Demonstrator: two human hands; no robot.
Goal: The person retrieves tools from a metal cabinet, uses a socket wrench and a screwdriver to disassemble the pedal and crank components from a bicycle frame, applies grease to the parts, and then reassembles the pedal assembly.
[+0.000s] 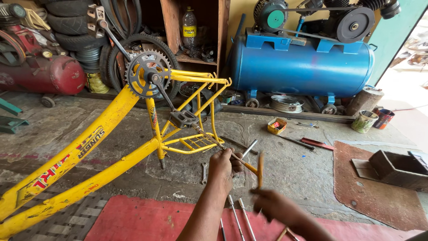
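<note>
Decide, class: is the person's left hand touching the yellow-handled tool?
Touching. The head view shows the left hand closed round the shaft of the yellow-handled tool, with no gap.

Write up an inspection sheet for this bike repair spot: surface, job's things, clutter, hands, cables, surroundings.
Surface: cracked concrete floor, with a red mat under the arms.
Job's things: upturned yellow bicycle frame with chainring and pedal; orange-handled T-shaped tool; thin metal rods on the mat.
Clutter: spanner, small yellow box, two tins, loose tools on the floor.
Hands: left hand grips the tool's shaft; right hand is blurred, beside its handle.
Cables: nothing seen.
Surroundings: blue compressor tank, red tank, stacked tyres, bottle on a wooden shelf.
</note>
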